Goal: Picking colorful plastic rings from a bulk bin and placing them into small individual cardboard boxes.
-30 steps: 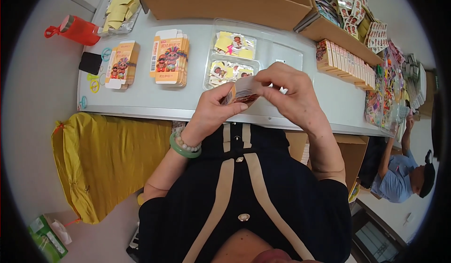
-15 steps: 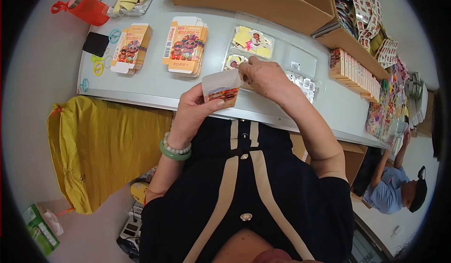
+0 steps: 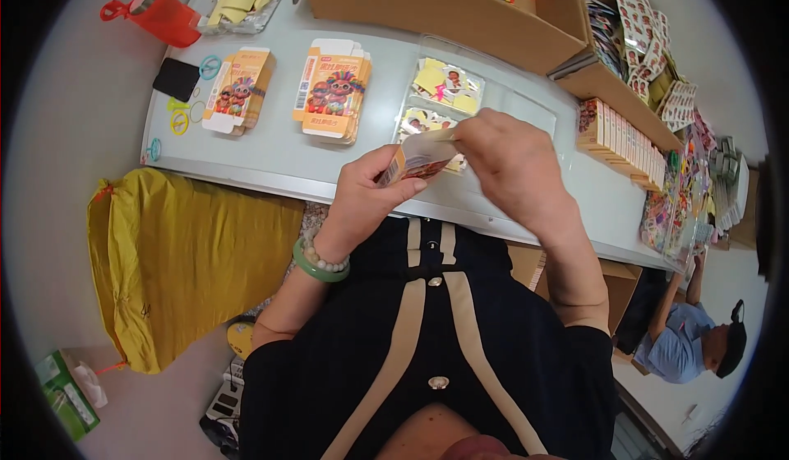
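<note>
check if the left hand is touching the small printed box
Touching: the head view shows the left hand holding the small printed box, its thumb lying against the box's near side.

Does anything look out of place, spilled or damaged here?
Nothing plainly spilled or damaged stands out. The red bottle appears tilted, but the wide lens bends things near its rim, so I can't tell. The left hand holds a small open box, nothing odd.

Printed lettering (image 3: 337,68) and a barcode (image 3: 302,101) mark stacked orange cartons (image 3: 333,94).
</note>
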Action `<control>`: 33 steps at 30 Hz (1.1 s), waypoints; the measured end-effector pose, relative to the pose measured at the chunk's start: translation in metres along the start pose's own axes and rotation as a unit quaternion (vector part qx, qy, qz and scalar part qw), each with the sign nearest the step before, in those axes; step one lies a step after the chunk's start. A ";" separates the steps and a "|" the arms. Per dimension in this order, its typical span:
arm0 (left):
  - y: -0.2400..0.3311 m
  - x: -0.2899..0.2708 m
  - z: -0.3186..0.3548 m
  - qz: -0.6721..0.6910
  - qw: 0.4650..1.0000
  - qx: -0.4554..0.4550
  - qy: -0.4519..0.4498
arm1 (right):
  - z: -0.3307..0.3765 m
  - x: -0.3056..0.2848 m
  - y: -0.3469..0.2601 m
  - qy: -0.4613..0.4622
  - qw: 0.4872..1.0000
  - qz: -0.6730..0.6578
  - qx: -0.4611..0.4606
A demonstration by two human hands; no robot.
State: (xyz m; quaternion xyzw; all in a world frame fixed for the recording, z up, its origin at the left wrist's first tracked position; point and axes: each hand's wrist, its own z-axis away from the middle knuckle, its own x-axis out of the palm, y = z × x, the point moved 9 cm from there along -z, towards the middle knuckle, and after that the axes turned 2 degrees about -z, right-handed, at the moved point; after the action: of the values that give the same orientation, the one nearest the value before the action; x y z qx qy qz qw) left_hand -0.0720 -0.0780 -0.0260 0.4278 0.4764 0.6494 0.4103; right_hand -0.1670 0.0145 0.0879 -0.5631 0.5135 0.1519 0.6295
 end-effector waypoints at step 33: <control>0.017 0.017 -0.079 0.078 0.995 0.036 -0.051 | -0.159 0.027 0.327 -0.364 0.865 0.190 0.289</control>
State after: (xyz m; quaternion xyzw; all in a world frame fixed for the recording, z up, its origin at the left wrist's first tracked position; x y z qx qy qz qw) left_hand -0.1539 -0.0868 -0.0208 0.5105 0.4431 0.6391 0.3669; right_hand -0.4829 -0.0285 -0.0892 -0.1517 0.3657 0.3079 0.8651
